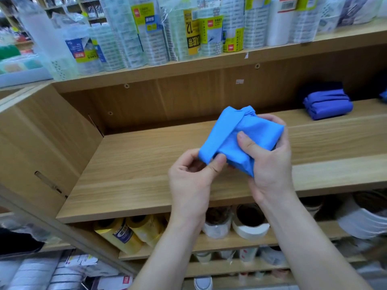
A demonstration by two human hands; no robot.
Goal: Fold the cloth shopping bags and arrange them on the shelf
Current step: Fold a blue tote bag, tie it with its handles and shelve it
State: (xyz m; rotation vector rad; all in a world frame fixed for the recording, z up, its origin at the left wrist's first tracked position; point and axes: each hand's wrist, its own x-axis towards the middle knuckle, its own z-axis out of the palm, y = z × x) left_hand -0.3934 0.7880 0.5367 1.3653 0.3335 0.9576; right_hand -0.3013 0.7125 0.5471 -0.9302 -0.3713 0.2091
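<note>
A light blue cloth bag (228,130), folded into a small thick packet with its strap wrapped across it, is held in the air above the wooden shelf (146,164). My right hand (270,164) grips its right side, thumb on top. My left hand (190,178) pinches the strap end at the packet's lower left corner. A darker blue folded bag (327,104) lies on the same shelf at the far right, near the back panel.
The shelf above carries wrapped rolls of tape (150,32). The shelf below holds yellow rolls (125,233) and white tape rolls (249,225). A wooden side panel (41,143) closes the shelf on the left. Another blue item (383,95) peeks in at the right edge.
</note>
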